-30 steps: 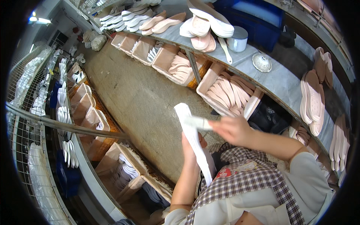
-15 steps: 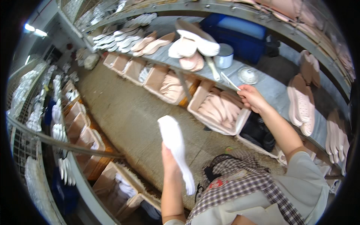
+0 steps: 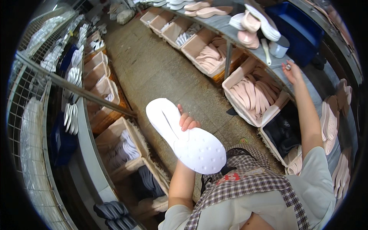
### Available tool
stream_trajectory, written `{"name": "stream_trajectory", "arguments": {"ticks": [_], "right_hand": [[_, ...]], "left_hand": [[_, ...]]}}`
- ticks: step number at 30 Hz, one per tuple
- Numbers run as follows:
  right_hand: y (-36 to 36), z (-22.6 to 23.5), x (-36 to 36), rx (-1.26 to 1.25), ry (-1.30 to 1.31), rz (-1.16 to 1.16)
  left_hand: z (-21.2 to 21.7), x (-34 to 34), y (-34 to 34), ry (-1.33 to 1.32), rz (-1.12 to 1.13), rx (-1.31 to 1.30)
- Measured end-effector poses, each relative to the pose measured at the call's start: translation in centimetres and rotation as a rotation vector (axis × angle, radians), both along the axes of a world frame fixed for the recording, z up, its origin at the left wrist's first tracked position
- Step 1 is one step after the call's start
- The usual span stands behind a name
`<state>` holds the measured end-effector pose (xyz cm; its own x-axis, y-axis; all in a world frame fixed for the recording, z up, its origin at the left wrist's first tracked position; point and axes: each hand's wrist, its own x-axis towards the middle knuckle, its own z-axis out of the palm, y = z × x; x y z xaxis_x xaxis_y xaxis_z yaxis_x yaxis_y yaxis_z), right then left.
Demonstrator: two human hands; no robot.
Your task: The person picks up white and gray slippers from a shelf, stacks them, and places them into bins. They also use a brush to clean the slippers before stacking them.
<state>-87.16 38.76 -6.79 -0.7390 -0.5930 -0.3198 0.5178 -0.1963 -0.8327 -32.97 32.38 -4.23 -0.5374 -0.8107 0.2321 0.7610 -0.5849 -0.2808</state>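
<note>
My left hand (image 3: 188,122) grips a white shoe sole (image 3: 203,149) by its middle, fingers curled over the edge. Its broad face is turned up, with a long slot at one end and small bumps at the other. Over the edge of the grey bench on the right, my right hand (image 3: 293,73) is closed in a pinch on something small and pale that I cannot make out. Just beyond that hand stand a light mug (image 3: 279,46) and a pale-handled tool (image 3: 266,51). White and pink soles (image 3: 251,27) are piled beside them.
A blue bin (image 3: 297,30) sits at the back of the bench. Cloth-lined baskets of pink soles (image 3: 255,92) and black items (image 3: 283,132) stand below it. On the left are a wire-mesh rack (image 3: 32,134), a metal rail (image 3: 76,89) and more baskets (image 3: 124,149).
The white sole has turned from edge-on to face-up in my left hand. The thin white stick seen earlier in my right hand no longer shows clearly. The view has shifted left.
</note>
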Motion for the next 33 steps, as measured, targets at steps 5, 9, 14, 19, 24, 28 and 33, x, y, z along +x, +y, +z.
{"name": "stream_trajectory", "arguments": {"ticks": [5, 9, 14, 19, 24, 28, 33], "right_hand": [[1.9, 0.3, 0.6, 0.307, 0.182, 0.033], [4.2, 3.0, 5.8, 0.316, 0.316, 0.064], [7.4, 7.3, 18.4, 0.114, 0.343, 0.427], [13.3, 8.8, 27.8, -0.059, 0.459, 0.921], [21.4, 6.8, 33.3, -0.062, 0.667, 1.612], [28.6, 6.6, 37.1, -0.022, 0.502, 1.907], [36.2, 7.4, 44.5, -0.01, 0.412, 2.099]], "left_hand": [[1.4, 2.3, 0.9, -0.035, 0.065, 0.061], [2.2, 3.7, 2.6, -0.084, 0.116, -0.008], [2.7, 5.6, 7.2, -0.147, 0.223, -0.163], [2.1, 6.5, 16.1, -0.872, 0.575, -0.554], [3.2, 7.2, 30.6, -2.508, 0.535, -1.195], [6.4, 9.0, 41.0, -2.602, 0.507, -1.499], [10.8, 13.4, 53.6, -3.002, 0.53, -1.297]]}}
